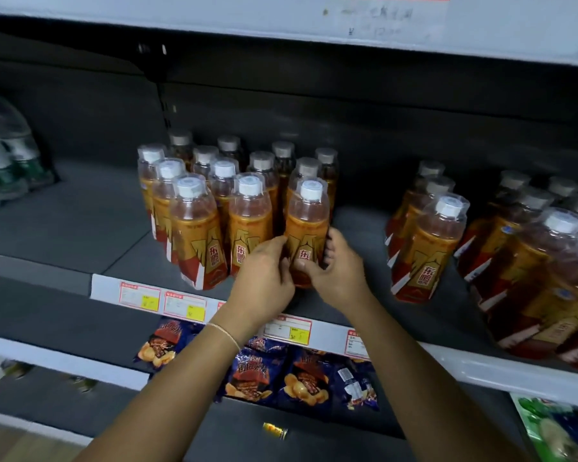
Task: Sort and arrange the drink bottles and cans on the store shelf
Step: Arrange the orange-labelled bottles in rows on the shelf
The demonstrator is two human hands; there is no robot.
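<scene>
Together, both hands (pixel 264 275) (pixel 341 275) round bottle (pixel 309 225)

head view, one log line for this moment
left hand: grips bottle | right hand: grips same bottle | bottle: upright, near shelf front, base hidden

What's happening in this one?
A person is arranging drinks on a store shelf. The left hand and right hand both grip one orange bottle, which stands upright at the front right of a cluster of the same drink. A second group stands apart to the right. Snack bags lie on the level below.
</scene>
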